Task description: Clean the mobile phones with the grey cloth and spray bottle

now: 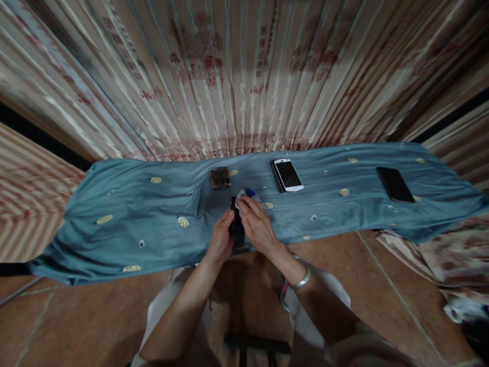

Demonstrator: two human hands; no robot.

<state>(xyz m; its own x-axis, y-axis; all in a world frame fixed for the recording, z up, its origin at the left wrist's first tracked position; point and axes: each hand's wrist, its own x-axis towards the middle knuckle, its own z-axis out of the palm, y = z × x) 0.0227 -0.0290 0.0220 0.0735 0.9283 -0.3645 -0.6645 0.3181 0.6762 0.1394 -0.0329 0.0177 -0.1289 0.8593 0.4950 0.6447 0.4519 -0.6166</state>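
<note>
My left hand [221, 232] is closed round the edge of a black phone [237, 224], held near the front of the table. Pinched in the fingers of my right hand [257, 224] is a small white wipe [240, 197], pressed against the phone's upper part. Just beyond my right fingers lies a clear thing with a blue end [250, 192], partly hidden, perhaps a small bottle. A further dark flat object [240, 245] shows below my hands at the table edge.
A teal patterned cloth [160, 204] covers the long table. On it lie a blurred-out dark object [220, 177], a white phone [289, 175] over a darker one, and a black phone [395, 184] at right. A pleated curtain [244, 76] hangs behind.
</note>
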